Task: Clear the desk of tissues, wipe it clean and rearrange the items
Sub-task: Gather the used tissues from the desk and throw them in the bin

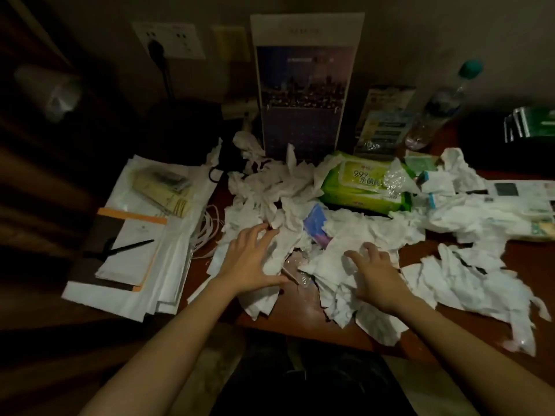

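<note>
Several crumpled white tissues (339,232) lie heaped across the middle of the reddish-brown desk (300,313). More tissues (468,277) spread to the right edge. My left hand (252,259) rests flat on the left side of the heap with its fingers spread. My right hand (375,274) lies on the tissues a little to the right, fingers apart and slightly curled. Neither hand has closed on anything. A green pack of wet wipes (363,184) lies behind the heap, partly under clear plastic wrap. A blue-purple packet (315,223) pokes out between the tissues.
A stack of white papers with a notepad and black pen (129,247) lies at the left. White cable (207,232) coils beside it. A calendar (303,94) stands against the wall. A plastic bottle (435,109), a leaflet stand (381,118) and leaflets (522,196) are at the right.
</note>
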A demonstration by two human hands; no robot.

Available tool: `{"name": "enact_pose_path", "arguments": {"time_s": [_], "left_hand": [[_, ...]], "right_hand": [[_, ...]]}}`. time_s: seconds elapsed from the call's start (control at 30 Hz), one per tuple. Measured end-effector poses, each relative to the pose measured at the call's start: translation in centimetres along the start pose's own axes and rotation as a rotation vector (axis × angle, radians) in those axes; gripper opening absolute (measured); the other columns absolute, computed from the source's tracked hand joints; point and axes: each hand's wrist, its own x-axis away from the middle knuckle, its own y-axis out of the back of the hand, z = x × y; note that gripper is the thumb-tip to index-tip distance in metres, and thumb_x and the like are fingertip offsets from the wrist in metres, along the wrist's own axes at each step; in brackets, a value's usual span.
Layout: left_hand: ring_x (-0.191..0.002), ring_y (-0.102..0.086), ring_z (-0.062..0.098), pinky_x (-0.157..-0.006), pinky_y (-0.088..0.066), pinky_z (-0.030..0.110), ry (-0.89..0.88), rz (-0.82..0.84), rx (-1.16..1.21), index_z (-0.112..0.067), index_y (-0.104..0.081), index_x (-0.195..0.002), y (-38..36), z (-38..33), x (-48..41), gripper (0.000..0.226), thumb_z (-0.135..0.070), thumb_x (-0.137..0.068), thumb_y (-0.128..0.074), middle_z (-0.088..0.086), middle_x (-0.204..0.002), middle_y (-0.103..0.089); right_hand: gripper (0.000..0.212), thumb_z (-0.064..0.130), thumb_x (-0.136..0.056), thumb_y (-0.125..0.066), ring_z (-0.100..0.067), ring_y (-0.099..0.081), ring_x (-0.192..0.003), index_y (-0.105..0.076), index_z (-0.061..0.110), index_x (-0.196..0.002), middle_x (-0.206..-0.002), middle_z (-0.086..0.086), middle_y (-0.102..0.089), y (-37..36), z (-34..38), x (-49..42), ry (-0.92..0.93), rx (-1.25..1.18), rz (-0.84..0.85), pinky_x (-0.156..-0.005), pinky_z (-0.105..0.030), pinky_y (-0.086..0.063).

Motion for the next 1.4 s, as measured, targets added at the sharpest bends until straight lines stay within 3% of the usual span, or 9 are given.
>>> {"name": "enact_pose_path", "arguments": {"time_s": [0.2,0.4,0.53,0.67,0.9,1.03,1.2,1.3,1.4], "left_hand": [[-0.144,-0.007,0.027,-0.118,-0.016,0.049,-0.052,-0.008,0.014,-0.033,-0.018,-0.151,0.4,1.9,0.5,0.119,-0.089,-0.051,-0.05,0.0,-0.157,-0.009],[-0.143,0.025,0.037,-0.113,0.004,0.063,0.019,0.196,-0.124,-0.038,0.011,-0.151,0.2,3.4,0.0,0.134,-0.078,-0.054,-0.072,-0.004,-0.157,0.024],[-0.143,0.021,0.04,-0.116,-0.003,0.061,0.032,0.239,-0.143,-0.038,0.016,-0.15,0.4,3.4,-1.8,0.134,-0.071,-0.059,-0.075,-0.001,-0.157,0.026],[-0.144,0.0,0.037,-0.117,-0.017,0.052,-0.005,0.182,-0.088,-0.034,0.007,-0.153,-0.1,4.1,-2.5,0.129,-0.066,-0.061,-0.078,0.001,-0.159,0.015],[-0.132,-0.033,0.025,-0.105,-0.036,0.032,-0.055,-0.014,0.159,-0.022,-0.03,-0.149,-0.5,4.4,-2.4,0.087,-0.035,-0.077,-0.078,0.005,-0.147,-0.021],[-0.122,-0.043,0.021,-0.099,-0.037,0.024,-0.066,-0.042,0.299,-0.015,-0.047,-0.137,-0.1,4.3,-2.7,0.061,-0.023,-0.083,-0.074,0.005,-0.137,-0.035],[-0.107,-0.054,0.012,-0.086,-0.039,0.01,-0.115,-0.128,0.442,-0.017,-0.06,-0.12,1.0,2.8,-2.8,0.031,-0.015,-0.09,-0.066,-0.009,-0.116,-0.047],[-0.117,-0.049,0.012,-0.092,-0.034,0.003,-0.107,-0.149,0.593,-0.021,-0.056,-0.126,1.7,1.6,-2.9,0.042,-0.019,-0.087,-0.07,-0.007,-0.124,-0.045],[-0.14,-0.02,0.018,-0.116,-0.024,0.032,-0.154,-0.031,0.344,-0.037,-0.025,-0.148,1.0,1.9,-3.1,0.092,-0.052,-0.073,-0.077,-0.007,-0.149,-0.018]], "right_hand": [[0.032,0.003,-0.078,-0.068,-0.036,-0.052,-0.1,-0.06,0.005,-0.109,-0.106,-0.014,-0.053,-1.2,-0.2,-0.6,0.036,-0.331,-0.213,-0.078,-0.038,-0.04],[0.038,0.014,-0.074,-0.077,-0.037,-0.055,-0.101,-0.063,0.007,-0.109,-0.107,-0.016,-0.057,0.7,1.4,-2.2,0.012,-0.406,-0.365,-0.08,-0.034,-0.038],[0.082,0.049,-0.075,-0.072,-0.044,-0.012,-0.14,-0.034,0.027,-0.144,-0.156,-0.016,-0.014,1.0,2.0,-2.2,-0.104,-0.016,-0.228,-0.108,-0.056,-0.018],[0.103,0.07,-0.073,-0.06,-0.047,0.016,-0.141,0.0,0.04,-0.15,-0.156,-0.008,0.027,0.9,0.7,-2.2,-0.21,0.031,-0.114,-0.109,-0.066,-0.01],[0.067,0.023,-0.076,-0.076,-0.036,-0.048,-0.112,-0.043,0.018,-0.134,-0.131,-0.015,-0.038,0.4,-0.2,-2.6,-0.168,-0.289,-0.108,-0.089,-0.037,-0.043],[0.037,0.002,-0.072,-0.073,-0.031,-0.055,-0.092,-0.058,0.006,-0.106,-0.097,-0.005,-0.046,-0.2,-0.4,-2.8,-0.036,-0.409,-0.195,-0.07,-0.031,-0.037],[0.038,-0.008,-0.061,-0.076,-0.027,-0.052,-0.075,-0.062,0.003,-0.095,-0.084,-0.001,-0.047,1.0,0.3,-3.1,0.088,-0.509,-0.39,-0.063,-0.029,-0.035],[0.05,0.015,-0.068,-0.079,-0.032,-0.054,-0.096,-0.06,0.008,-0.113,-0.102,-0.008,-0.052,2.0,1.0,-3.4,0.103,-0.531,-0.344,-0.075,-0.03,-0.037],[0.086,0.06,-0.07,-0.065,-0.04,-0.019,-0.138,-0.031,0.031,-0.144,-0.152,-0.008,-0.018,1.1,1.3,-3.4,-0.006,-0.204,-0.15,-0.108,-0.049,-0.023]]}}
